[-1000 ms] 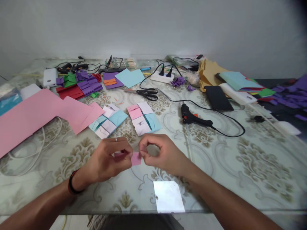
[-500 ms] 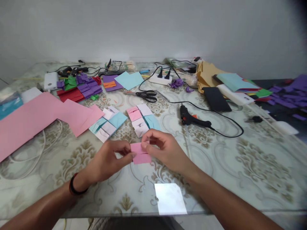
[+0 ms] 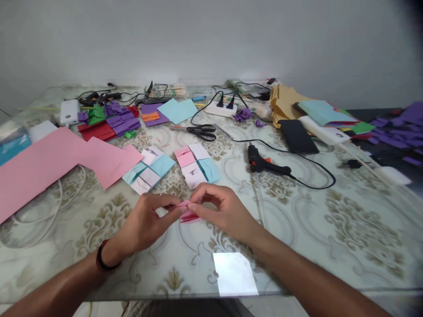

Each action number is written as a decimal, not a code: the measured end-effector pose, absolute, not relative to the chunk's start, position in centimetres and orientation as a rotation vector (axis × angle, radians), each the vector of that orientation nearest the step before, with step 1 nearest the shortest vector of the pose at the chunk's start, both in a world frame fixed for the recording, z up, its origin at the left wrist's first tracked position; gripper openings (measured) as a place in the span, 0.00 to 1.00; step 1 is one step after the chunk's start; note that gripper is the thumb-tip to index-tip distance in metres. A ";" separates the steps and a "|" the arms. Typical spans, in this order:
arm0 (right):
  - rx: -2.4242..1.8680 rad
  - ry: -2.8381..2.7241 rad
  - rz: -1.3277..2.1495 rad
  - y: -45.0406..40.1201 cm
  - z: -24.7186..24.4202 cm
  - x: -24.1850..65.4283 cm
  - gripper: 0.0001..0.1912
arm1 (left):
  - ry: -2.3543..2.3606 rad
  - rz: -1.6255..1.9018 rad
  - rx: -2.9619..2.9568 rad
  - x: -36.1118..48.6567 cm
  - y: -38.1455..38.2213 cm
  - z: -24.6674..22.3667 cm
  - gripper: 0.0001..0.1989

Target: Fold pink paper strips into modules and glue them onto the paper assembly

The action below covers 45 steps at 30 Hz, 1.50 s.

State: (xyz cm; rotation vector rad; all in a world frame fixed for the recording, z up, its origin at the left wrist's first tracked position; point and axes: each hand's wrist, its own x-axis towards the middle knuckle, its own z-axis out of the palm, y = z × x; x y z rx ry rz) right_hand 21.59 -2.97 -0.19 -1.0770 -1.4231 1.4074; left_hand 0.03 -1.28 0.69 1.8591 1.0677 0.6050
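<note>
A small folded piece of pink paper (image 3: 189,216) is pinched between both hands, low over the near middle of the table. My left hand (image 3: 150,220) is closed on its left side, thumb and forefinger together. My right hand (image 3: 224,209) grips the upper right part with thumb and fingertips, which hide much of the paper. Just beyond the hands lie two squares of folded pieces: a white and light blue one (image 3: 160,165) at left, and a pink, white and blue one (image 3: 193,175) at right.
A black glue gun (image 3: 264,163) with its cord lies to the right. Scissors (image 3: 203,131), a white power strip (image 3: 221,108) and a dark phone (image 3: 299,137) sit farther back. Large pink sheets (image 3: 39,165) cover the left side. A white square (image 3: 234,274) shows near the front edge.
The pink paper lay flat toward me with its crease showing; now it is tilted and folded up between the fingers. My right hand has shifted slightly left and down.
</note>
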 end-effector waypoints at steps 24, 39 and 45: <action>-1.018 -1.520 1.573 -2.3 0.0 22.3 0.06 | 1.012 0.774 1.707 -0.4 -0.7 0.4 0.07; -1.079 -1.479 1.437 -2.5 0.0 21.9 0.07 | 1.038 0.703 1.646 0.0 -1.2 0.3 0.08; -1.037 -1.537 1.409 -2.7 -0.2 21.5 0.04 | 0.942 0.676 1.825 0.0 -1.4 0.3 0.07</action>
